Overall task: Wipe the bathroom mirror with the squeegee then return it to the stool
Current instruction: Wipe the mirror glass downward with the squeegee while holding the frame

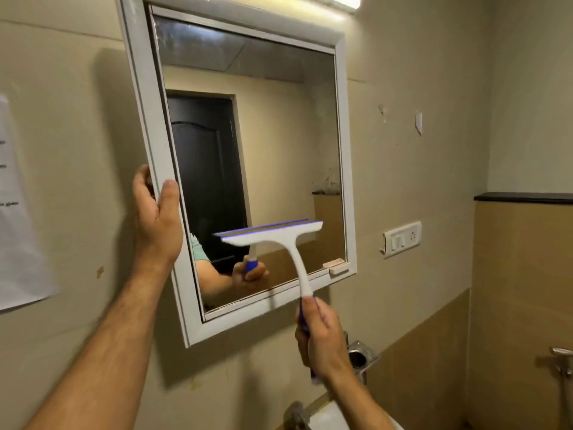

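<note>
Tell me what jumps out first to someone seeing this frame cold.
The white-framed mirror fills the middle of the wall, with a dark door reflected in its glass. A white squeegee with a purple-edged blade lies against the lower part of the glass; the right hand grips its purple handle below the frame. The left hand grips the frame's left edge, and a lit tube light runs along the top.

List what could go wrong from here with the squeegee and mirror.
1. The left hand grips the mirror by its frame edge, and the frame looks tilted on the wall; pushing the blade hard might shift it.
2. The right hand holds the squeegee low on its handle, so the blade may wobble and leave streaks.
3. Haze along the top of the glass could get missed.
</note>
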